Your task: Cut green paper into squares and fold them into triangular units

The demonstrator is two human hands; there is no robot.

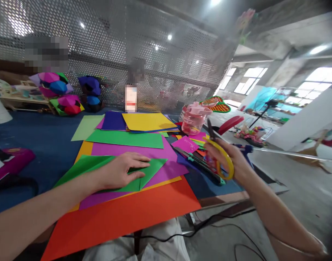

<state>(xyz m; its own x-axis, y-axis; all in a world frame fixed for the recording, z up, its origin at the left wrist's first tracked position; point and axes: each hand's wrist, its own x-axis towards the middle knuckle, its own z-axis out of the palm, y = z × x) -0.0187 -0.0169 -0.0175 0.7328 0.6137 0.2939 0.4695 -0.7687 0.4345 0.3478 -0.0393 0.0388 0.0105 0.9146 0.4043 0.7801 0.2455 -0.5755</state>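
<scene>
Tabletop (pixel 46 139) dark blue, coloured paper layered from its near edge toward the middle.

Our left hand (pixel 126 170) lies palm down on the folded green sheet (pixel 155 167), near the tabletop's near edge. Grip released: fingers extended and slightly spread, pressing on the paper, closed around nothing. A crease shows beside the fingertips; the sheet tapers to a point on the right.

Our right hand (pixel 232 159) is raised over the right part of the tabletop, grasping the scissors (pixel 228 163) by their yellow handles. Dark blades point up and away from us. Some blur here; we cannot tell how far the blades are parted.

Beneath the folded sheet: purple paper (pixel 106 149), with orange paper (pixel 84 151) showing around its borders. Closest to us, a red-orange sheet (pixel 125 214) overhangs the near edge. Beyond the purple, a long green piece (pixel 128 139); farther back, a yellow sheet (pixel 149 121) overlapping dark blue paper (pixel 113 120).

Right of the stack, a teal-and-black cutter (pixel 205 167) lies slantwise, near a small pink square (pixel 186 144). A pink container (pixel 193 117) stands toward the far right corner. Faceted paper shapes (pixel 69 104) sit along the far edge, left; a magenta tool (pixel 17 163) lies by the left edge.
</scene>
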